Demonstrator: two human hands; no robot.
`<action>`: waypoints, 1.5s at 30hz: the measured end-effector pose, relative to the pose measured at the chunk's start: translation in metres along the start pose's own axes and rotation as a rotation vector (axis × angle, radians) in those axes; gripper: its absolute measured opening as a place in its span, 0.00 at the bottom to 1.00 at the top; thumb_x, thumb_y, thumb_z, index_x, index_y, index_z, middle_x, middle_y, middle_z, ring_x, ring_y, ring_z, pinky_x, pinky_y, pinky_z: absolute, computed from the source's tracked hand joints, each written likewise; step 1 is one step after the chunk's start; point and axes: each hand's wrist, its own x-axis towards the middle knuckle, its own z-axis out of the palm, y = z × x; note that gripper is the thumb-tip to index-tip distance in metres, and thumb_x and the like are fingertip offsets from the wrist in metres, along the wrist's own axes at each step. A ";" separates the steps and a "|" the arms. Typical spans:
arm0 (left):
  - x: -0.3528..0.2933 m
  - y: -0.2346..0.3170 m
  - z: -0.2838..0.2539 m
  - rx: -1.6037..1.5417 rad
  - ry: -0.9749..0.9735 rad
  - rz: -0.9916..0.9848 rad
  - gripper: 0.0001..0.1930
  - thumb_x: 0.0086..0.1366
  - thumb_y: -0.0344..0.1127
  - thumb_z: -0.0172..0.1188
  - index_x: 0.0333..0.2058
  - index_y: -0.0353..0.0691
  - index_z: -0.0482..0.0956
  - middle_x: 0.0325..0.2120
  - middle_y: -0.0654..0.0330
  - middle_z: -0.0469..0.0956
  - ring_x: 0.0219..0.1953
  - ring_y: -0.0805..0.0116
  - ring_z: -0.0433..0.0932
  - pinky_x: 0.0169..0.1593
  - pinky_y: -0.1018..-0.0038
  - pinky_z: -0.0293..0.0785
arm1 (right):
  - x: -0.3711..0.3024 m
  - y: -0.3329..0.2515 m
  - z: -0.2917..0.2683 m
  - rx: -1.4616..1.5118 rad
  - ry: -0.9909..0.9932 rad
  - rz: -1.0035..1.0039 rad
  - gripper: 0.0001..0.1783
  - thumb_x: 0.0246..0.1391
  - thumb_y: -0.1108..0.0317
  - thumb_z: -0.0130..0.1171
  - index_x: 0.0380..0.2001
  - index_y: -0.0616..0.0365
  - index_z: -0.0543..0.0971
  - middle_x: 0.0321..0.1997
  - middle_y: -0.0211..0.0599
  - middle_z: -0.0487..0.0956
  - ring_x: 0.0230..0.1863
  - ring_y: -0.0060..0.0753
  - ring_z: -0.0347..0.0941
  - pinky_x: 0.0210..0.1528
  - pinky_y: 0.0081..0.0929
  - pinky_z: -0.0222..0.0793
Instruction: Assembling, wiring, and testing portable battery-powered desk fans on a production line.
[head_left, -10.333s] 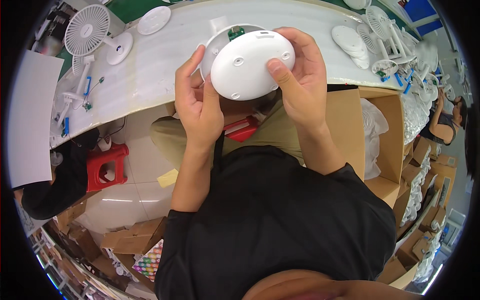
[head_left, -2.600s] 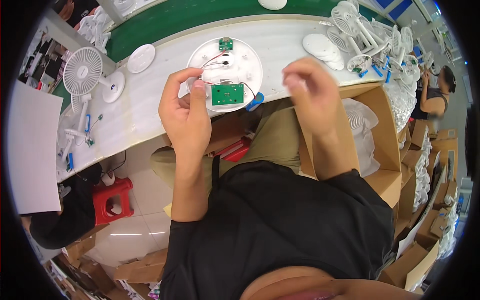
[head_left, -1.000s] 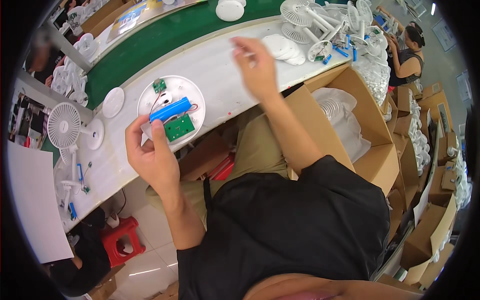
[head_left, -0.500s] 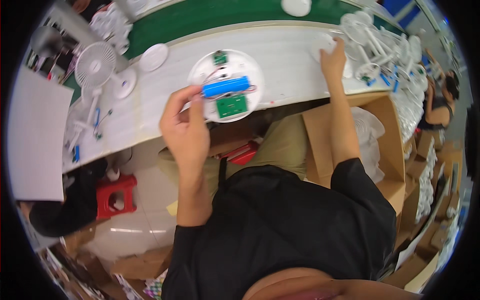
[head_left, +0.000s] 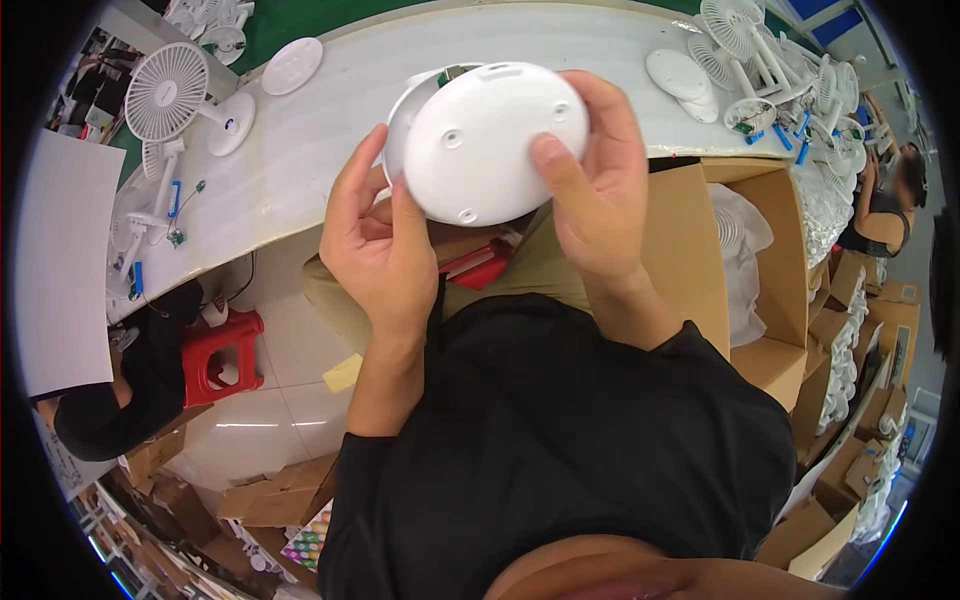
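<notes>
the round white cover is held up over the near edge of the worktop, tilted so that its smooth outer face shows, with three small recessed holes in view and a slot by its far rim. the right hand is clamped on the cover's right side — thumb pressed flat on the face, fingers wrapped round the rim behind. the left hand is closed at the cover's left side, its thumb by the rim and its fingers at the edge of a white shell that sits just behind the cover. a gap shows between the two parts at the far left, and a bit of green circuit board peeks out beyond the cover's far rim; the rest of the inside is hidden

well left of the cover, a white fan stands on the worktop, with a white disc lying between it and the cover. nearer than the fan, also left of the cover, lies a blue cell near thin wires. right of the cover are overlapping white discs and, past them, a cluster of white fans with more blue cells — an open cardboard box stands right of the cover and nearer the person
</notes>
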 end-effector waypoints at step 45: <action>-0.050 -0.014 -0.045 -0.047 -0.190 -0.160 0.24 0.66 0.42 0.59 0.53 0.28 0.70 0.46 0.48 0.76 0.43 0.63 0.75 0.47 0.73 0.72 | -0.015 0.004 -0.002 -0.461 -0.508 0.038 0.22 0.45 0.71 0.67 0.46 0.62 0.77 0.44 0.40 0.69 0.39 0.30 0.64 0.43 0.21 0.63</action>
